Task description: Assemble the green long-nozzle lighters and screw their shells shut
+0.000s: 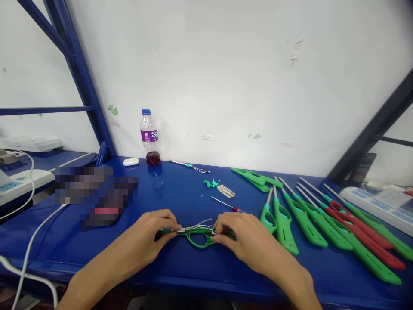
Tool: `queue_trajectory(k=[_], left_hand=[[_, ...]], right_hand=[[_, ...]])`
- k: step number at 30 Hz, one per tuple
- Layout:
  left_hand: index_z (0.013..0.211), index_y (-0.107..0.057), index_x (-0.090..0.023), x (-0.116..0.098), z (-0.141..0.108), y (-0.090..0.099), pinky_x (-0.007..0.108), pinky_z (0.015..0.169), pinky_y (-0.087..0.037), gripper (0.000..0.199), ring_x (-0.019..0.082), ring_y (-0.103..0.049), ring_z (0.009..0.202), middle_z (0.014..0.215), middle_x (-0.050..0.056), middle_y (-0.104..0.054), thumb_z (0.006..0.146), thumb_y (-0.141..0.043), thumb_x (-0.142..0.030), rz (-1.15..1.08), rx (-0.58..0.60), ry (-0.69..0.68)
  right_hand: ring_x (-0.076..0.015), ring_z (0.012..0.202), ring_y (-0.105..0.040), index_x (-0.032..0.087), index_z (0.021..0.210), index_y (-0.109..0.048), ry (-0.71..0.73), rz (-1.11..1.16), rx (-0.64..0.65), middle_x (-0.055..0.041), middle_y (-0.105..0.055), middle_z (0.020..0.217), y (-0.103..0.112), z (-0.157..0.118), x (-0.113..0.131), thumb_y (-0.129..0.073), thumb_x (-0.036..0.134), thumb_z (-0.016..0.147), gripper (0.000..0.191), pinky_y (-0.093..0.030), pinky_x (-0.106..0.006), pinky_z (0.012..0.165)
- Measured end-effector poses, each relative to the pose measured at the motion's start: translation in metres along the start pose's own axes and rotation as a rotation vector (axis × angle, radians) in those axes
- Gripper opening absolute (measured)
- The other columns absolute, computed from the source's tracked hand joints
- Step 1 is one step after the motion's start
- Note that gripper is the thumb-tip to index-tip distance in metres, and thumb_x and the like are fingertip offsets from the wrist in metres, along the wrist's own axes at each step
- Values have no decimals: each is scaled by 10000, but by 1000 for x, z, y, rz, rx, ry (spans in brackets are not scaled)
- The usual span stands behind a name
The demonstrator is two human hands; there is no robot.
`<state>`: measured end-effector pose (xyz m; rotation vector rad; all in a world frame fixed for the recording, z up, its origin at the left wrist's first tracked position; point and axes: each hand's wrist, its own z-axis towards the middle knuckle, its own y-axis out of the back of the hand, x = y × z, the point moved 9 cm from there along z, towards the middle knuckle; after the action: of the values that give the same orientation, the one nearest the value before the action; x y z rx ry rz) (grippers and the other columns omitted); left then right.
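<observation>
The left hand point(159, 232) pinches the metal tube point(182, 230) of the green lighter point(199, 241). The right fingers point(221, 232) grasp its wires, hiding the handle

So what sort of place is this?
Probably a small assembly or repair workbench: a screwdriver, loose teal parts and a row of green and red lighters lie on the blue table.
</observation>
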<state>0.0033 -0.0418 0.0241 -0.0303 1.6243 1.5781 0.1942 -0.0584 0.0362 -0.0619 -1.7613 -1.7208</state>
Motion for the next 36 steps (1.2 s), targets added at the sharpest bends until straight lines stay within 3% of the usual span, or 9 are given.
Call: queue_trajectory(k=[9, 14, 23, 28, 36], left_hand=[[1094, -767, -269, 6, -4, 0, 302, 864, -520, 289, 196, -663, 944, 1097, 44, -650, 1028, -487, -245, 90, 1, -42], [1141, -756, -292, 6, -4, 3, 300, 918, -513, 301, 195, -677, 989, 1091, 24, -690, 1055, -472, -243, 66, 2, -47], [1042, -788, -276, -3, -3, 7, 265, 882, -506, 288, 176, -697, 952, 1063, 8, -720, 1045, -505, -228, 74, 10, -48], [1058, -786, -291, -3, -5, 6, 257, 887, -499, 280, 163, -693, 958, 1072, 0, -712, 1043, -518, -209, 80, 2, -58], [1039, -787, -283, -9, -6, 3, 269, 878, -499, 306, 173, -684, 956, 1065, 9, -711, 1046, -491, -206, 100, 19, -33]], right_hand=[[-189, 802, -681, 260, 888, -696, 8, -31, -12, 54, -756, 894, 0, 1, 1, -722, 308, 973, 101, -378, -288, 714], [-201, 799, -678, 272, 901, -721, 27, -43, -22, 48, -771, 899, 1, 0, 2, -725, 311, 971, 80, -381, -299, 728], [-202, 803, -686, 276, 908, -746, 46, -58, -23, 51, -785, 898, 0, 2, 2, -722, 318, 971, 79, -391, -301, 735], [-181, 778, -702, 302, 906, -784, 44, 22, 6, 59, -795, 853, 2, 1, -3, -640, 260, 1016, 186, -420, -280, 721], [-201, 824, -733, 314, 920, -813, 41, 74, 36, 40, -813, 912, 2, -2, -4, -699, 300, 978, 129, -486, -287, 786]])
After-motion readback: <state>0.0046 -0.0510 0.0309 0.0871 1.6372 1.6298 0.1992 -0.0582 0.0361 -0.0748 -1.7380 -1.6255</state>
